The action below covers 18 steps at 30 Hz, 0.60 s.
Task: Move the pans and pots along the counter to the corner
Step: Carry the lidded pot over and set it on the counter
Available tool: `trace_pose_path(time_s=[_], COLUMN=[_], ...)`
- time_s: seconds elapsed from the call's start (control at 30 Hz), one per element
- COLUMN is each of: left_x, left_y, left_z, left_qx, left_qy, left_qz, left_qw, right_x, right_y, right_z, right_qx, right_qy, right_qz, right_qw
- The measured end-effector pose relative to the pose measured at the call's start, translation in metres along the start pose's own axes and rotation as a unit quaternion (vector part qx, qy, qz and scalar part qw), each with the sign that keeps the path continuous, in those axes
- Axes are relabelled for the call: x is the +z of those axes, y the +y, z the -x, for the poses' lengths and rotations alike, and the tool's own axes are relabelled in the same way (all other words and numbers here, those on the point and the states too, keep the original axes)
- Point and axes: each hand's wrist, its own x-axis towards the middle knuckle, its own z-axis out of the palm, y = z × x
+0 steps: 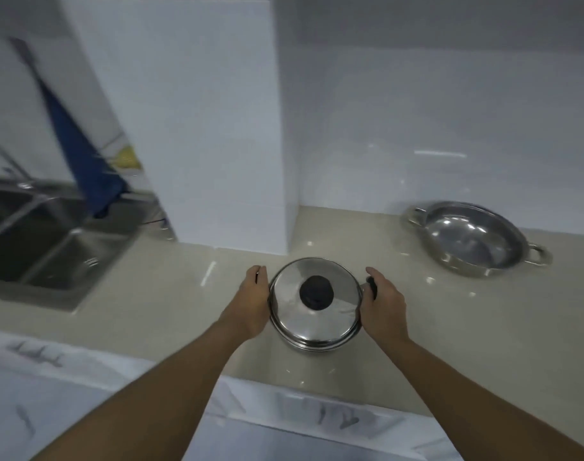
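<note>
**Item:** lidded steel pot (317, 319) on the pale counter (151, 311), held between both hands.

**Grip:**
- The left hand (250, 301) wraps the pot's left side, fingers curled over a handle that is mostly hidden.
- The right hand (382, 301) is closed round the black side handle (372, 287).
- I cannot tell whether the base rests on the counter or sits just off it.

**Around the grip:**
- Straight beyond it is the corner (297, 214) where the white tiled column meets the back wall.
- Right of it and further back, well apart, is an open two-handled steel pan (466, 239).
- Far left of it are a sink (51, 254) and a hanging blue cloth (81, 151).

**Hazards, as judged:**
- Neither hand touches the lid (330, 281) or its black knob (316, 292), so a tilt or jerk could slide it off.
- On the glossy counter, a hard shove could send the pot into the column.
- A swing too far right could clip the pan.

**Markings:** no brand, label or writing is legible, and the view is blurred.
</note>
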Motion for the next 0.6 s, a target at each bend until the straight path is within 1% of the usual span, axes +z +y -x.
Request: trace_pose_path(time_s=[0.13,0.3,0.43,0.6], left_x=[-0.046,-0.093,-0.124,-0.160], left_y=[-0.064,-0.132,-0.193,-0.270], left_z=[0.047,0.090,0.116,0.140], left_qx=[-0.052,-0.151,-0.192,-0.261], left_qy=[0.046,0.090,0.122,0.170], left_qz=[-0.020,-0.023,-0.023,-0.012], left_qw=[0.997,0.984,0.974,0.950], right_x=[0.058,0.127,0.189,0.280], right_y=[-0.064,-0.140,-0.197,-0.264], right_z=[0.014,0.025,0.028,0.031], right_qx=[-0.029,-0.086,-0.137,-0.181], right_qy=[-0.045,-0.104,-0.155,-0.216], right_qz=[-0.027,-0.033,-0.030,-0.041], right_qw=[0.998,0.990,0.978,0.959])
